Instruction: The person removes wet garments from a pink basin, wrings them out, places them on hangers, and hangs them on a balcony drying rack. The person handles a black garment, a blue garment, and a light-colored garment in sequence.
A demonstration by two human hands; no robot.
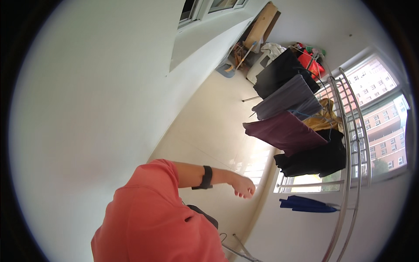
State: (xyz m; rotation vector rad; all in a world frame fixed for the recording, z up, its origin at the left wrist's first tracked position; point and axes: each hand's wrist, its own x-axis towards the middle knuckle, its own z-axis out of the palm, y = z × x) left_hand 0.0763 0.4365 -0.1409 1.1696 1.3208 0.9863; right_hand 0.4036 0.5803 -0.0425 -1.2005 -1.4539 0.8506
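Observation:
My left hand (244,187) is held out over the tiled floor with its fingers curled loosely, and nothing shows in it. A black band sits on that forearm, below a red sleeve. My right hand is out of view. Beyond my left hand, to the upper right, several garments hang: a black one (314,157), a maroon one (284,131), a grey one (288,98), another black one (278,73) and a mustard one (322,119). A folded blue umbrella or cloth (304,204) hangs right of my hand, apart from it.
Curved metal rails (348,131) run before the window at the right. A white wall (98,98) borders the floor at the left. A dustpan (226,69), cardboard (260,26) and a red bag (311,62) lie at the far end. Metal rods (242,250) stand near the bottom.

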